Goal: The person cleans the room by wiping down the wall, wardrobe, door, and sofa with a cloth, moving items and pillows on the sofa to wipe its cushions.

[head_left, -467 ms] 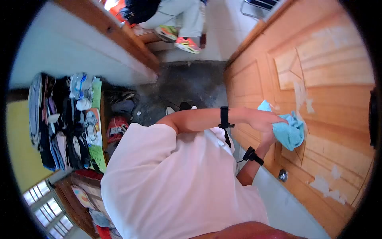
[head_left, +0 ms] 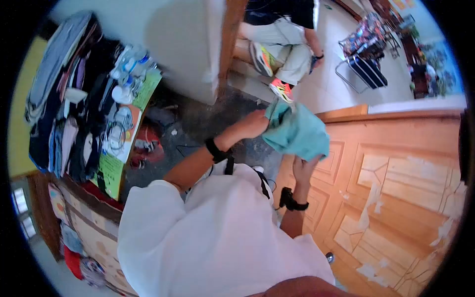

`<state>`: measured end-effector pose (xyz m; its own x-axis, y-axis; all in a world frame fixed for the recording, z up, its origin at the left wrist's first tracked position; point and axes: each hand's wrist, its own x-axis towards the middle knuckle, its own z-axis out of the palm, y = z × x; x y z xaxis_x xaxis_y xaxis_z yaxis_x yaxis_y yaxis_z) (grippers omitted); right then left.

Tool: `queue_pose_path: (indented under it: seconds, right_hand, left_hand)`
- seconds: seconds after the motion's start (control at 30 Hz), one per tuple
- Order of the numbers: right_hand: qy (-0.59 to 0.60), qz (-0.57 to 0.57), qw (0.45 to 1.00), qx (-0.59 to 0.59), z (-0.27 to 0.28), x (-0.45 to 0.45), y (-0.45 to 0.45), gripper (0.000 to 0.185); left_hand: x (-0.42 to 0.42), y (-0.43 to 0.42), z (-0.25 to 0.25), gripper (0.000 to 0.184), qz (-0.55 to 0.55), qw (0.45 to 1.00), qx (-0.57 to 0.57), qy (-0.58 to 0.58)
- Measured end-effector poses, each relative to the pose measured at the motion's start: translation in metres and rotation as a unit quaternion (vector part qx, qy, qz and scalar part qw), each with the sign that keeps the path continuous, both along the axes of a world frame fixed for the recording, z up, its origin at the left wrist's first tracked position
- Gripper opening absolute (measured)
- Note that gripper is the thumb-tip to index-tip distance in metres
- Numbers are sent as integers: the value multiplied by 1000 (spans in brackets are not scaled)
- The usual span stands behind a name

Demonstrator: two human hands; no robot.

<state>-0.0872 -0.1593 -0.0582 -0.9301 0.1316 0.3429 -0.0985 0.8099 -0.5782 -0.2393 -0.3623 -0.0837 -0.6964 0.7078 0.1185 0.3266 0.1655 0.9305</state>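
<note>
The teal cloth is up between the two hands, over the dark floor and beside the wooden door, with the left hand closed on its near-side edge and the right hand at its lower edge, where the fabric hides the fingers, so how far that one is closed cannot be told. It looks light, soft and limp, with nothing fragile about it, and should fold readily; opposite edges or bunched corners would give the surest hold, since a loose middle would sag.

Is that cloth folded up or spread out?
Partly spread: the cloth reaches from the left hand to the right hand, with loose creases.
</note>
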Motion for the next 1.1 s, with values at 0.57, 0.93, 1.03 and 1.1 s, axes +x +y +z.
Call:
queue_pose_path:
  seconds: [0.57, 0.93, 1.03, 1.1]
  right_hand:
    - [28, 301, 942, -148, 106, -252, -170, 93]
    - [66, 337, 936, -81, 66, -376, -174, 62]
    - [6, 359, 927, -112, 46, -370, -155, 57]
    - [-2, 391, 916, -88, 23, -370, -139, 53]
  left_hand:
    - [-48, -197, 98, 44, 437, 828, 349, 41]
    - [-175, -155, 180, 94, 442, 761, 160, 447]
    - [-167, -156, 150, 95, 428, 799, 148, 395]
    - [-155, -159, 130, 97, 413, 828, 132, 355]
